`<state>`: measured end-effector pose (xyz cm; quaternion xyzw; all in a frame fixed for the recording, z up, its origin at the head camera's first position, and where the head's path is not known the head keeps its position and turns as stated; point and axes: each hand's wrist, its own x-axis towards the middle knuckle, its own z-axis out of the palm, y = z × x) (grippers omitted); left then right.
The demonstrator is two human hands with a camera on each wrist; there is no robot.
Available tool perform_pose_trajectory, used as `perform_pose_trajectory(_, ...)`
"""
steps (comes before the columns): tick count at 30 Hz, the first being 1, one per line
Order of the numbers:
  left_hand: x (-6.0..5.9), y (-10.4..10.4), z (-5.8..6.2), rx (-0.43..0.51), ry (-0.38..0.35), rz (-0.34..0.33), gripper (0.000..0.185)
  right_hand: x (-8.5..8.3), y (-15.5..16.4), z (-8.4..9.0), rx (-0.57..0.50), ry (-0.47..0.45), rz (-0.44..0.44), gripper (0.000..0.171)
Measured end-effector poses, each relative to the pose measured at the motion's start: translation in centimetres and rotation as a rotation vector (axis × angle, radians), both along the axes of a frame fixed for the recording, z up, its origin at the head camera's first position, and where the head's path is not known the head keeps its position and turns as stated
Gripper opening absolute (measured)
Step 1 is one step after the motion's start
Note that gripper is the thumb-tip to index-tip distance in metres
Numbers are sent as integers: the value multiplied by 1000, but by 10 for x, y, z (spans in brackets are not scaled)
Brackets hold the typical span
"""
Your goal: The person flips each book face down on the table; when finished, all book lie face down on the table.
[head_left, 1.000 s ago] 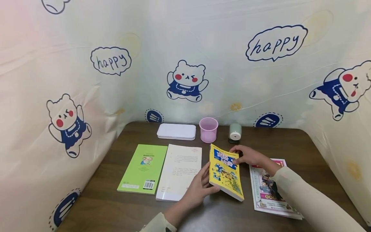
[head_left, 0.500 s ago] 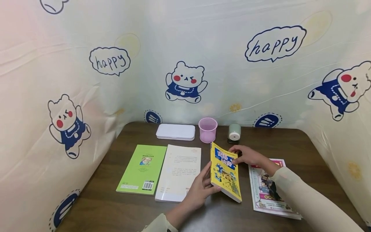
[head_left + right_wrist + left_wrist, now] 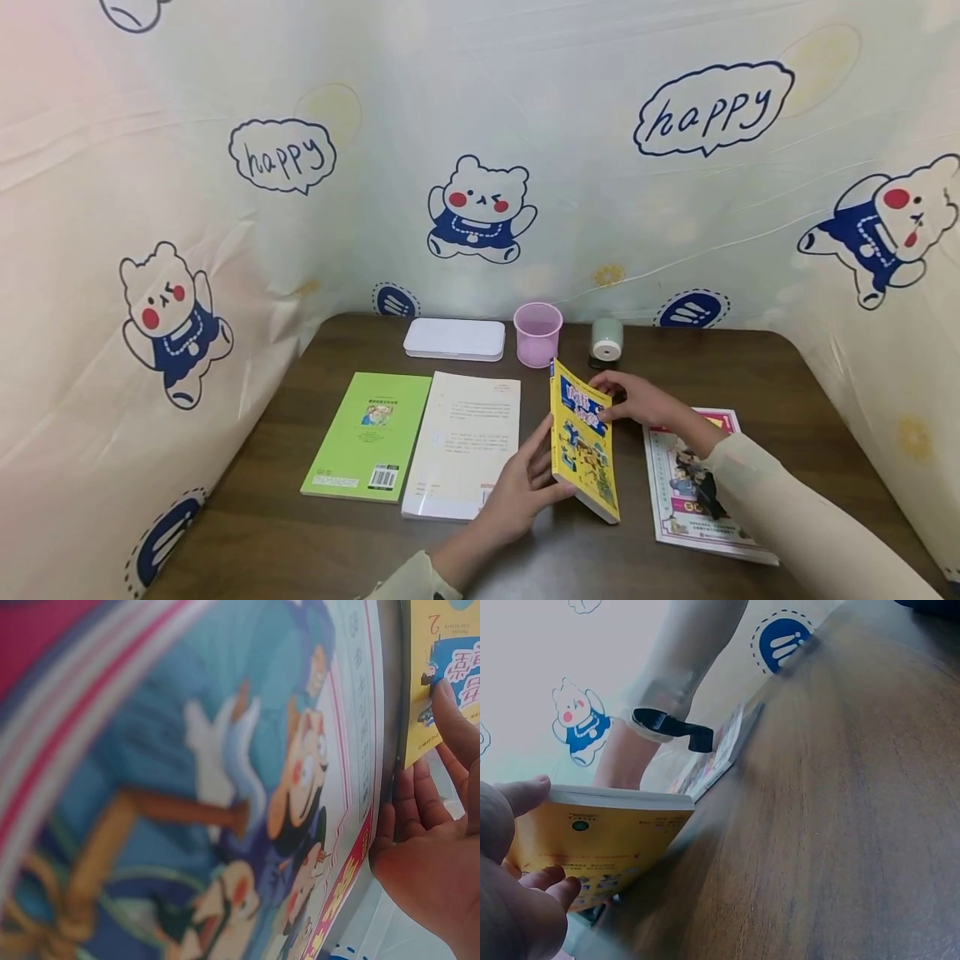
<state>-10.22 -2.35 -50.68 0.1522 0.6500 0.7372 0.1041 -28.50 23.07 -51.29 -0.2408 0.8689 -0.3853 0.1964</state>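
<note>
Yellow book (image 3: 581,446) tipped up on edge, centre of frame, between white open book (image 3: 463,443) and pink-bordered book (image 3: 693,483). Your left hand (image 3: 517,492) has grip curled round its near lower edge, right hand (image 3: 637,400) pinching top corner, thumb on cover. Risk: book flopping onto white pages if left grip slips; underside contact probably thin, wrist view blurry. Both forearms low over bench (image 3: 675,358).

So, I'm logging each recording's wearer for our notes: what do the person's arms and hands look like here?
Both arms wear long, pale cream sleeves reaching the wrists. The left hand and right hand are bare: no gloves, and no rings that I can see. A black clip-like piece sits at the right sleeve's cuff.
</note>
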Motion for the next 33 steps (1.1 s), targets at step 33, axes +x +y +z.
perform_pose_trajectory(33,2,-1,19,-196,251,12,85,14,-19,11,-99,97,50,70)
